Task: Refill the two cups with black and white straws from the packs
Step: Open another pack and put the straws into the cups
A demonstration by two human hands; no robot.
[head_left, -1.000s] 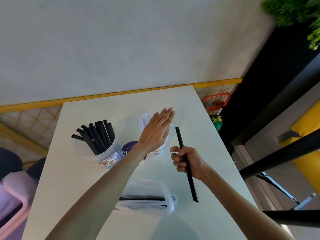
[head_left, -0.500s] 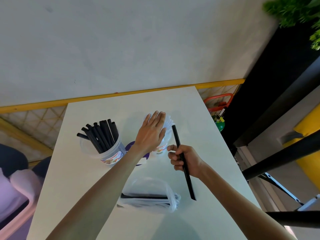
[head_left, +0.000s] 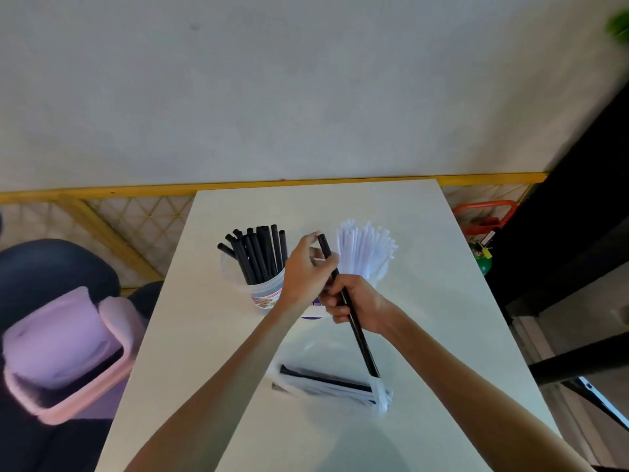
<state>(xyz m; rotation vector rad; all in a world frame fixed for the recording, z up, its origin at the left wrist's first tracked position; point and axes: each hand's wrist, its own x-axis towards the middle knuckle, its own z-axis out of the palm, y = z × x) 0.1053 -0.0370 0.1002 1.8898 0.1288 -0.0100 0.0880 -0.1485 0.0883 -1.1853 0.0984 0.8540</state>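
On the white table point(head_left: 211, 352) a clear cup point(head_left: 263, 294) holds several black straws point(head_left: 258, 253). To its right a second cup, mostly hidden behind my hands, holds several white straws point(head_left: 366, 253). My right hand point(head_left: 354, 306) grips a single black straw point(head_left: 360, 338) around its middle. My left hand point(head_left: 306, 270) pinches that same straw near its top end, between the two cups. A clear plastic pack point(head_left: 333, 386) with black straws inside lies on the table nearer to me.
A pink bin point(head_left: 64, 352) stands on the floor left of the table. An orange frame point(head_left: 483, 216) and a green object point(head_left: 481, 264) sit on the floor at the right. Dark furniture point(head_left: 578, 233) borders the table's right side.
My left hand left the top of the white straws and came back to pinch the black straw's upper end. The right hand moved the straw left, toward the cups. The camera view shifted.
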